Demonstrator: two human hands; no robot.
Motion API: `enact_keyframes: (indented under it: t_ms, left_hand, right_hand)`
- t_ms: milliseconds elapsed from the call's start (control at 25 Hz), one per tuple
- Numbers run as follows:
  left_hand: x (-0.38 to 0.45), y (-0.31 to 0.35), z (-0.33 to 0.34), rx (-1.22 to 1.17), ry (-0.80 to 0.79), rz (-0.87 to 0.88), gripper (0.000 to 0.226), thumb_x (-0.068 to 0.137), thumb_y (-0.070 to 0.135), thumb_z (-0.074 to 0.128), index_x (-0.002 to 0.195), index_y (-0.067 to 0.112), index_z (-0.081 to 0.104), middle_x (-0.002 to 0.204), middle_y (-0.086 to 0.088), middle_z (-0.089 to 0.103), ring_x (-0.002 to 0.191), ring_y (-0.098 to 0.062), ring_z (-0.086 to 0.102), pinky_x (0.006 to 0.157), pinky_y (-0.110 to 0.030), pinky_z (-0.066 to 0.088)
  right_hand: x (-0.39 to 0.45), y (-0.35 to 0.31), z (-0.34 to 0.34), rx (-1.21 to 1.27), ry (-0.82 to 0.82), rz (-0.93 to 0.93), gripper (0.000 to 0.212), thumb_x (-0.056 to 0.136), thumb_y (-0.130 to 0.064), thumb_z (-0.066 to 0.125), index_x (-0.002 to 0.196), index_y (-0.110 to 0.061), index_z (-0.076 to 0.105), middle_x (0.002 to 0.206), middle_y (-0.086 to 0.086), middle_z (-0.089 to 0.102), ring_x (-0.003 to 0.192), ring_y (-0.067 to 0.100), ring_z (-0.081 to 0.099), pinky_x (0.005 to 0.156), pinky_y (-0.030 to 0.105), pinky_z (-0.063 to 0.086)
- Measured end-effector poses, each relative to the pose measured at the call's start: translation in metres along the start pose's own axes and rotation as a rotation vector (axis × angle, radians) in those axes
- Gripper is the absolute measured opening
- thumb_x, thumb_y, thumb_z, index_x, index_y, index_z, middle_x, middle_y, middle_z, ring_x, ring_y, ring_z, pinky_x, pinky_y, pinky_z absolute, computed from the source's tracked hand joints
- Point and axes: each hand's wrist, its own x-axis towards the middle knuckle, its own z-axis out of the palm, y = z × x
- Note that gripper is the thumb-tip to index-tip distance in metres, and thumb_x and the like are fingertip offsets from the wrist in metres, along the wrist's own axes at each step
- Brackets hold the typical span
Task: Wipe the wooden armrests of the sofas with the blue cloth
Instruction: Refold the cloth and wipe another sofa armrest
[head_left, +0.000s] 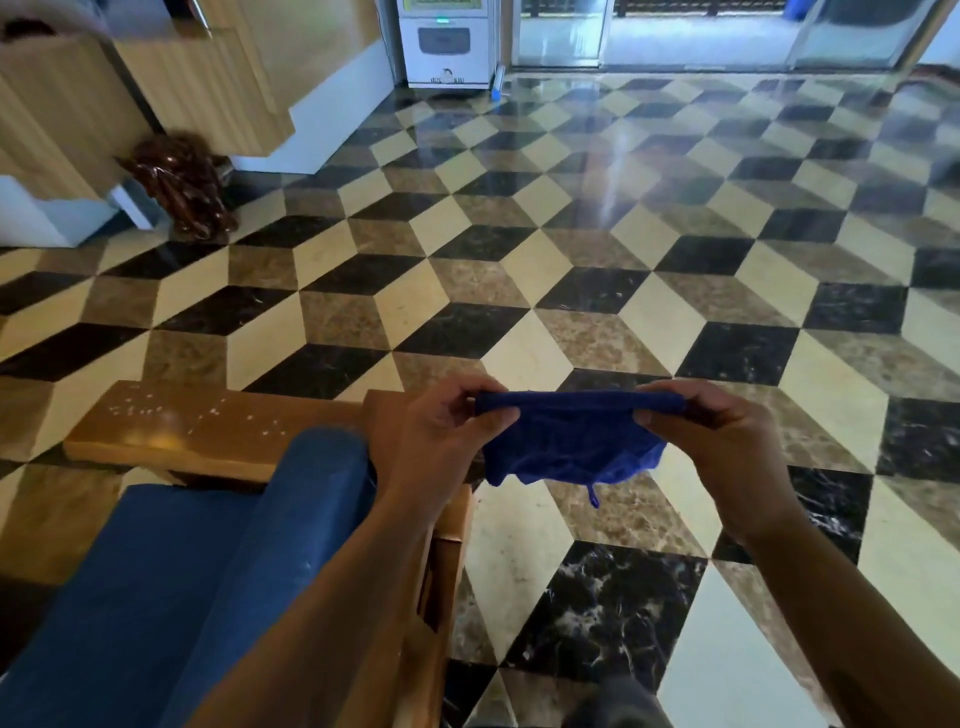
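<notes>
Both my hands hold the blue cloth (571, 441) stretched between them above the patterned tile floor (649, 249). My left hand (441, 441) pinches its left top corner between thumb and curled fingers, and my right hand (727, 447) pinches the right top corner the same way, so the top edge runs taut and the rest hangs crumpled below, a small loop dangling at the bottom. Just left of my left hand lies the sofa's wooden armrest (208, 431), flecked with pale specks, with a blue cushion (182, 571) beside it. A white machine (447, 44) stands far back by the glass doors (675, 31).
</notes>
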Motion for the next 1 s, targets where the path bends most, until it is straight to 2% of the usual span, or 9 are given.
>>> enact_keyframes:
  t_ms: [80,160,240,360,600,680,760,840,1000]
  left_hand:
    - [0.033,-0.011,0.004,-0.016,-0.010,-0.011,0.014,0.083,0.035,0.067,0.093,0.045,0.068,0.095,0.012,0.072,0.096,-0.023,0.071,0.078,-0.032,0.060]
    - [0.065,-0.020,0.010,-0.025,-0.007,-0.001,0.013,0.083,0.037,0.068,0.095,0.043,0.067,0.098,0.005,0.071,0.098,-0.028,0.070,0.080,-0.036,0.061]
    - [0.100,-0.031,0.023,-0.001,0.016,0.034,0.016,0.086,0.026,0.067,0.098,0.037,0.066,0.098,0.007,0.072,0.097,-0.024,0.071,0.079,-0.035,0.061]
    - [0.150,-0.041,0.042,0.060,0.057,0.052,0.022,0.089,0.008,0.066,0.100,0.027,0.062,0.090,0.019,0.071,0.090,-0.013,0.072,0.074,-0.024,0.059]
    - [0.249,-0.047,0.080,0.095,0.139,0.009,0.024,0.088,0.000,0.066,0.098,0.022,0.063,0.086,0.019,0.069,0.085,-0.010,0.069,0.072,-0.023,0.057]
    - [0.272,-0.048,0.088,0.062,0.163,0.002,0.023,0.088,-0.002,0.066,0.097,0.019,0.064,0.085,0.017,0.069,0.085,-0.010,0.068,0.073,-0.023,0.057]
    - [0.290,-0.052,0.089,0.017,0.209,-0.045,0.022,0.088,-0.004,0.064,0.096,0.016,0.065,0.086,0.012,0.069,0.085,-0.012,0.068,0.072,-0.023,0.057]
    - [0.308,-0.057,0.081,-0.010,0.252,-0.058,0.020,0.088,-0.006,0.063,0.096,0.013,0.065,0.088,0.004,0.070,0.085,-0.014,0.068,0.072,-0.024,0.057]
    - [0.336,-0.072,0.043,-0.046,0.360,-0.044,0.018,0.087,-0.002,0.064,0.095,0.013,0.065,0.086,0.007,0.069,0.084,-0.012,0.067,0.070,-0.025,0.057]
  right_hand:
    - [0.031,0.006,-0.001,0.019,0.008,0.017,0.029,0.081,0.008,0.069,0.088,-0.019,0.075,0.083,-0.008,0.077,0.079,0.006,0.070,0.068,0.016,0.055]
    - [0.064,0.016,-0.006,0.037,0.020,0.032,0.028,0.081,0.007,0.069,0.088,-0.020,0.076,0.083,-0.004,0.076,0.077,0.008,0.070,0.065,0.019,0.056]
    - [0.104,0.025,-0.014,0.051,0.007,0.044,0.028,0.082,0.007,0.069,0.088,-0.020,0.076,0.081,-0.003,0.076,0.075,0.009,0.070,0.062,0.020,0.056]
    - [0.161,0.037,-0.026,0.043,-0.029,0.022,0.028,0.083,0.008,0.068,0.087,-0.019,0.074,0.077,-0.009,0.076,0.072,0.003,0.069,0.060,0.015,0.053]
    - [0.284,0.044,-0.062,0.004,-0.149,0.009,0.029,0.084,0.004,0.069,0.088,-0.024,0.074,0.077,-0.009,0.076,0.064,0.002,0.066,0.052,0.012,0.047]
    - [0.319,0.045,-0.065,-0.016,-0.175,-0.013,0.034,0.085,0.002,0.069,0.087,-0.031,0.075,0.081,-0.008,0.077,0.069,0.005,0.069,0.057,0.014,0.052]
    - [0.349,0.048,-0.061,-0.038,-0.203,-0.042,0.040,0.085,0.001,0.069,0.085,-0.038,0.076,0.085,-0.007,0.077,0.082,0.012,0.072,0.070,0.023,0.059]
    - [0.377,0.053,-0.048,-0.041,-0.239,-0.062,0.037,0.085,0.000,0.070,0.087,-0.037,0.076,0.087,-0.005,0.077,0.087,0.016,0.073,0.075,0.028,0.060]
    - [0.432,0.058,0.004,-0.041,-0.361,-0.057,0.029,0.086,-0.003,0.068,0.091,-0.031,0.073,0.086,-0.010,0.077,0.086,0.010,0.072,0.074,0.021,0.058]
